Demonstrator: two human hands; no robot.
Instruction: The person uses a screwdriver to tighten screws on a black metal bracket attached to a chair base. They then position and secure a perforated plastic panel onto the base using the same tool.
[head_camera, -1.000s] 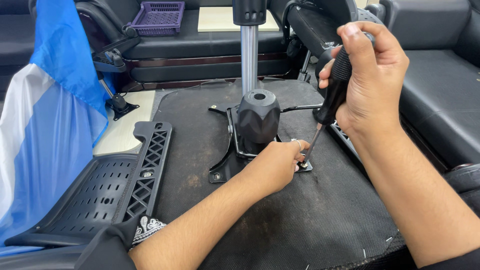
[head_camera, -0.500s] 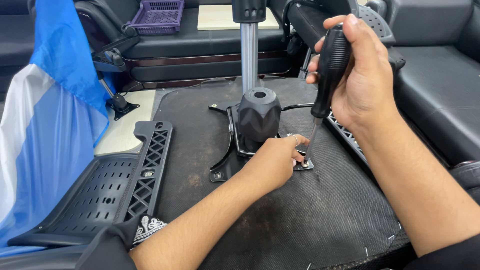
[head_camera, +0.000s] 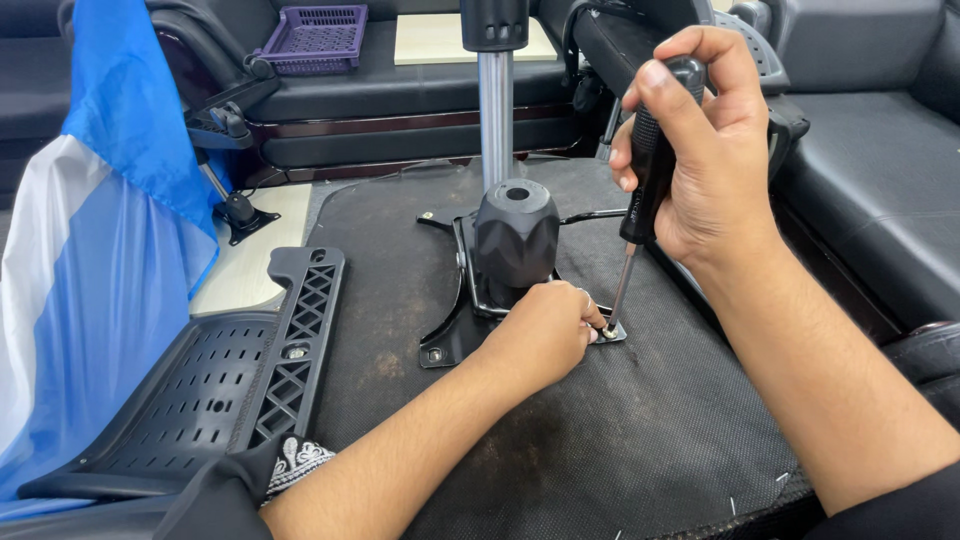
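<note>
My right hand (head_camera: 715, 160) grips the black handle of a screwdriver (head_camera: 645, 190), held nearly upright with its thin shaft slanting down to a screw at the corner of a black metal chair mechanism plate (head_camera: 445, 345). My left hand (head_camera: 540, 335) rests on that corner, fingertips pinched around the screw beside the tip. The plate lies on the dark fabric underside of an overturned chair seat (head_camera: 620, 440). A black domed housing (head_camera: 515, 235) with a chrome gas cylinder (head_camera: 496, 120) rises from the plate's middle.
A black perforated plastic chair back panel (head_camera: 200, 390) lies at the left beside a blue and white cloth (head_camera: 90, 260). A purple basket (head_camera: 318, 35) sits on a dark sofa behind. A black leather seat (head_camera: 880, 190) flanks the right.
My right hand has shifted left and tilted the screwdriver more upright, bringing its tip onto the screw. My left hand stays at the plate corner.
</note>
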